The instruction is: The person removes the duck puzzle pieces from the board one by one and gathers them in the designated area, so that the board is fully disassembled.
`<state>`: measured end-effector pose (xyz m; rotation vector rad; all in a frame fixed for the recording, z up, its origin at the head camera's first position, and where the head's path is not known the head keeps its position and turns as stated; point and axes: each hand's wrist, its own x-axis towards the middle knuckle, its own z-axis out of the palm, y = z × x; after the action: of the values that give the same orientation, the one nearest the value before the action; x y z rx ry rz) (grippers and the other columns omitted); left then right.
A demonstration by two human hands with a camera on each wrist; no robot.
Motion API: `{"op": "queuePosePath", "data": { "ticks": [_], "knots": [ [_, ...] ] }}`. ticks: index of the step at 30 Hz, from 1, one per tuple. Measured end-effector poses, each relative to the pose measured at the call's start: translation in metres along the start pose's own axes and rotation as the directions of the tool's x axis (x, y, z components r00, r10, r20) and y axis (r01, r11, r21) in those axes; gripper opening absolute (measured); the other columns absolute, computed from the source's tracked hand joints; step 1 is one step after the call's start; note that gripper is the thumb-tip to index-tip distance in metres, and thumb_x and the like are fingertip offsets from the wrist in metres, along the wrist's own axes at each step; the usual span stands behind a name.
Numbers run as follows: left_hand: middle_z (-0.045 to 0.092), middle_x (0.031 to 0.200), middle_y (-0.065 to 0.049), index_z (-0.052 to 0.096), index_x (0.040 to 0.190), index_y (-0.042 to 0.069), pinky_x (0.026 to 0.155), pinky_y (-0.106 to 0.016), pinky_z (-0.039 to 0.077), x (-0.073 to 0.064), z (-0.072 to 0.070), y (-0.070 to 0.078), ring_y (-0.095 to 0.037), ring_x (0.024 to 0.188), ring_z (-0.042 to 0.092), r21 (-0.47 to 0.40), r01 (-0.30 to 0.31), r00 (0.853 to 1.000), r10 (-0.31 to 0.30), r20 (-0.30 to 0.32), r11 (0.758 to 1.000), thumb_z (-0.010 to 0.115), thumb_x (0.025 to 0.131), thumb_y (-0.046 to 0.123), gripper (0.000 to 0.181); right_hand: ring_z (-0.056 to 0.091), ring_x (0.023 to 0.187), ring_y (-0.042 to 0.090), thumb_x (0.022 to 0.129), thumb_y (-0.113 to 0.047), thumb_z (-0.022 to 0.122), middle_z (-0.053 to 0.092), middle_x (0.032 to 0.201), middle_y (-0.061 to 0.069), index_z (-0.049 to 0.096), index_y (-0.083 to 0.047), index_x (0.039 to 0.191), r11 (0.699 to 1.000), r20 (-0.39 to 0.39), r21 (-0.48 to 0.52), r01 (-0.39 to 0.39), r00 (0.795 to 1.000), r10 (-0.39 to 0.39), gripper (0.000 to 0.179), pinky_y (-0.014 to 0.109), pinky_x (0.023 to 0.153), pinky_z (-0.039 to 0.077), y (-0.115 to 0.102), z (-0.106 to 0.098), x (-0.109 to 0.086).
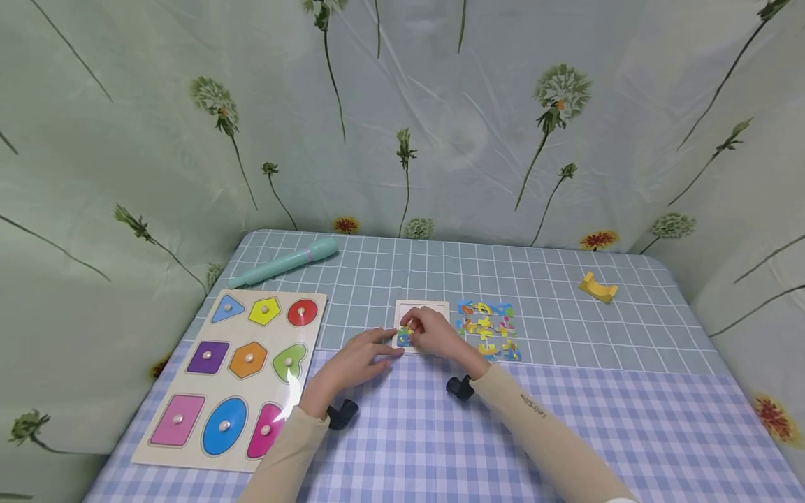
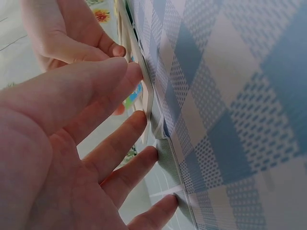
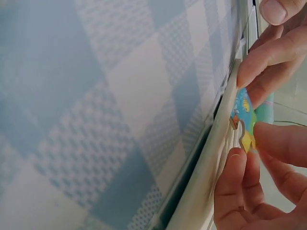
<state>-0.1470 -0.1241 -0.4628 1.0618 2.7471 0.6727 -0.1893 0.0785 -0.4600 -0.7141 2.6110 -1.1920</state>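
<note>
A small wooden puzzle tray [image 1: 423,304] lies in the middle of the table, a blue-and-green jigsaw piece [image 1: 402,339] in its lower left corner. My right hand [image 1: 432,331] is over the tray and pinches a yellow jigsaw piece [image 3: 247,142] between thumb and fingers, right beside the blue piece [image 3: 243,106]. To the left, my left hand [image 1: 363,358] has its fingers fairly straight and spread, with fingertips [image 2: 140,117] against the tray's edge. Loose jigsaw pieces [image 1: 484,328] lie in a group right of the tray.
A wooden shape board [image 1: 251,325] with knobbed coloured shapes lies at left. Behind it is a teal stick-like object [image 1: 283,264]. A yellow curved block [image 1: 597,288] sits at the back right. A checkered cloth [image 1: 415,433] covers the front of the table.
</note>
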Motion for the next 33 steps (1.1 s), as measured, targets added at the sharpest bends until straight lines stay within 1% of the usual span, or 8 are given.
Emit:
{"op": "queuePosePath", "data": {
  "ticks": [9, 13, 18, 20, 25, 27, 29, 33],
  "knots": [
    [0.05, 0.136, -0.02, 0.069, 0.117, 0.005, 0.103, -0.053, 0.034, 0.0, 0.001, -0.002, -0.04, 0.127, 0.043, -0.026, -0.016, 1.0, 0.016, -0.018, 1.0, 0.063, 0.091, 0.011, 0.028, 0.053, 0.068, 0.012, 0.082, 0.01, 0.058, 0.06, 0.077, 0.003, 0.061, -0.003, 0.094, 0.997, -0.046, 0.073, -0.008, 0.999, 0.011, 0.018, 0.026, 0.065, 0.045, 0.006, -0.005, -0.002],
    [0.049, 0.137, -0.019, 0.069, 0.117, 0.005, 0.103, -0.053, 0.034, 0.0, 0.002, -0.003, -0.039, 0.127, 0.042, -0.036, -0.003, 1.0, 0.003, -0.014, 0.999, 0.063, 0.091, 0.011, 0.028, 0.054, 0.07, 0.017, 0.085, 0.008, 0.058, 0.06, 0.08, 0.008, 0.061, 0.0, 0.098, 0.984, -0.054, 0.177, -0.018, 0.998, 0.028, 0.015, 0.029, 0.066, 0.045, 0.012, -0.019, -0.011],
    [0.048, 0.138, -0.02, 0.068, 0.119, 0.004, 0.104, -0.053, 0.033, 0.001, 0.002, -0.003, -0.04, 0.128, 0.042, -0.057, 0.009, 1.0, -0.01, -0.006, 0.998, 0.062, 0.091, 0.011, 0.029, 0.053, 0.07, 0.017, 0.086, 0.002, 0.058, 0.058, 0.081, 0.006, 0.061, 0.0, 0.097, 0.968, -0.079, 0.249, 0.019, 0.997, 0.001, 0.011, 0.029, 0.061, 0.044, 0.028, -0.041, -0.025],
    [0.048, 0.138, -0.02, 0.068, 0.119, 0.004, 0.104, -0.053, 0.033, 0.0, 0.002, -0.003, -0.039, 0.128, 0.041, -0.056, 0.011, 1.0, -0.011, -0.005, 0.998, 0.062, 0.091, 0.012, 0.029, 0.052, 0.07, 0.016, 0.086, 0.0, 0.059, 0.057, 0.081, 0.005, 0.061, 0.0, 0.096, 0.968, -0.086, 0.251, 0.012, 0.996, 0.01, 0.01, 0.028, 0.061, 0.044, 0.034, -0.05, -0.032],
    [0.048, 0.138, -0.02, 0.068, 0.119, 0.004, 0.104, -0.053, 0.033, 0.0, 0.002, -0.004, -0.039, 0.128, 0.041, -0.054, 0.002, 1.0, -0.003, -0.008, 0.999, 0.062, 0.092, 0.012, 0.029, 0.049, 0.074, 0.019, 0.087, 0.0, 0.059, 0.057, 0.085, 0.009, 0.06, 0.003, 0.098, 0.966, -0.071, 0.23, -0.115, 0.988, 0.134, 0.012, 0.027, 0.064, 0.044, 0.044, -0.066, -0.045],
    [0.048, 0.138, -0.02, 0.068, 0.119, 0.004, 0.104, -0.053, 0.033, 0.0, 0.002, -0.003, -0.04, 0.128, 0.041, -0.058, -0.001, 1.0, 0.0, -0.009, 0.998, 0.062, 0.091, 0.012, 0.029, 0.049, 0.074, 0.018, 0.086, 0.002, 0.059, 0.056, 0.085, 0.01, 0.059, 0.005, 0.098, 0.965, -0.068, 0.219, -0.146, 0.984, 0.164, 0.012, 0.026, 0.063, 0.043, 0.049, -0.07, -0.049],
    [0.048, 0.138, -0.021, 0.068, 0.118, 0.004, 0.104, -0.053, 0.033, 0.0, 0.002, -0.003, -0.04, 0.128, 0.041, -0.063, 0.0, 1.0, -0.001, -0.008, 0.998, 0.062, 0.091, 0.012, 0.029, 0.049, 0.071, 0.017, 0.085, 0.004, 0.06, 0.056, 0.083, 0.009, 0.059, 0.006, 0.097, 0.963, -0.064, 0.215, -0.16, 0.982, 0.177, 0.011, 0.025, 0.059, 0.043, 0.053, -0.072, -0.052],
    [0.048, 0.138, -0.021, 0.068, 0.118, 0.003, 0.104, -0.053, 0.033, 0.0, 0.002, -0.003, -0.04, 0.128, 0.041, -0.071, 0.007, 1.0, -0.008, -0.006, 0.997, 0.062, 0.091, 0.011, 0.029, 0.049, 0.069, 0.014, 0.081, 0.007, 0.062, 0.057, 0.079, 0.007, 0.06, 0.006, 0.094, 0.97, -0.038, 0.188, -0.152, 0.986, 0.161, 0.013, 0.023, 0.057, 0.042, 0.058, -0.072, -0.056]
  ]
}}
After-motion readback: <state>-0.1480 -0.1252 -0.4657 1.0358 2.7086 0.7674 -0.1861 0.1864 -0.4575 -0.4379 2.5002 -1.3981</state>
